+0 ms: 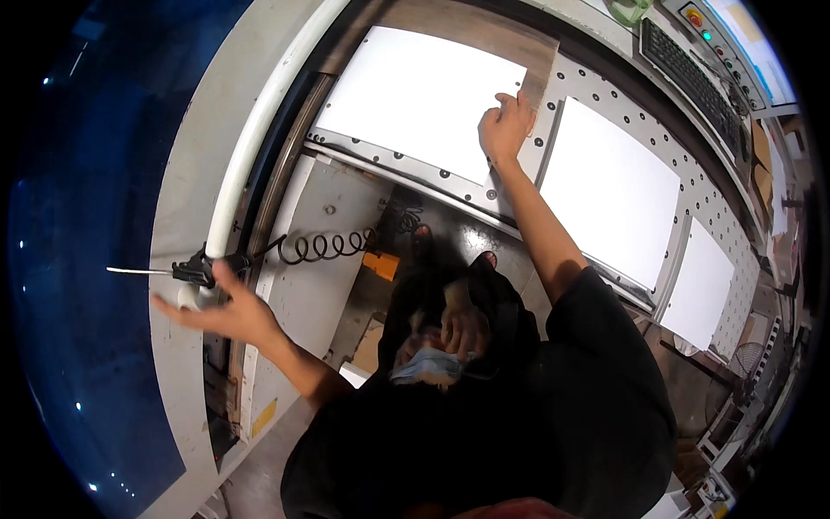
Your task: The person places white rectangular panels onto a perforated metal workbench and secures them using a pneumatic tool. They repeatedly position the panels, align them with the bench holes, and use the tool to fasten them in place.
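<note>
My left hand is open, its thumb and fingers spread. Just above it, a black air blow gun with a thin metal nozzle sits by a white rail; I see no grip on it. From the gun a black coiled hose runs to the right. My right hand is at the right edge of a large white panel, fingers bent over that edge. The panel lies on a brown board over a perforated machine table.
A second white panel and a smaller one lie farther right. Beyond the table are a keyboard and a control panel with a screen. A grey machine cabinet stands between my arms. An orange object is near my feet.
</note>
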### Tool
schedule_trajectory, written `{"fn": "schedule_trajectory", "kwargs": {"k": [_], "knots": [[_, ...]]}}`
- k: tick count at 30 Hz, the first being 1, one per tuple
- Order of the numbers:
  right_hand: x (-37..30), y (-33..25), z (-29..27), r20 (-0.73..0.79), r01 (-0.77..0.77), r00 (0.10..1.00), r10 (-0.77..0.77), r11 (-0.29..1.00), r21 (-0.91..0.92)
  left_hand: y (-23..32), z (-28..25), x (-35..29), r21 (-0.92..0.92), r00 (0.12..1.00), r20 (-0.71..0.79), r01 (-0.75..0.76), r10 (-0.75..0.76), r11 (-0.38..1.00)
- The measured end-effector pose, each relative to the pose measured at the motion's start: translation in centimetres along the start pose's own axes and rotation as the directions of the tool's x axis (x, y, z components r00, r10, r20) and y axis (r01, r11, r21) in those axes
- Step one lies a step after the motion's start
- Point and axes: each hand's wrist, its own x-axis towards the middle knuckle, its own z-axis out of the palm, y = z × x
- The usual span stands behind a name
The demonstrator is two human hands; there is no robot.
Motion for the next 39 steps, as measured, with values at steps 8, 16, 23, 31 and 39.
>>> {"fn": "schedule_trajectory", "kwargs": {"k": [8,16,23,31,39], "knots": [[-4.3,-3.0,-3.6,0.238,-0.091,0.966,0.097,0.995,-0.034,6.1,10.9,-3.1,-0.572,0.788,0.468,-0.076,0.401,0.817],[-11.2,-5.1,-7.2,0.349,-0.091,0.929,0.125,0.989,-0.114,0.1,34.4,-5.4,-0.322,0.613,0.727,-0.095,0.310,0.942],[-11.8,-4.4,-7.9,0.411,-0.213,0.896,0.168,0.975,0.067,4.5,32.9,-4.4,-0.262,0.480,0.842,-0.035,0.246,0.964],[-8.7,-5.5,-13.3,0.563,-0.642,0.706,0.430,0.052,0.765,2.2,33.3,-1.5,-0.115,0.413,0.910,0.177,0.032,0.978],[-11.6,-8.3,-24.9,0.474,-0.492,0.826,0.304,-0.018,0.870,3.8,26.8,-6.7,-0.425,0.573,0.810,0.432,0.122,0.796]]}}
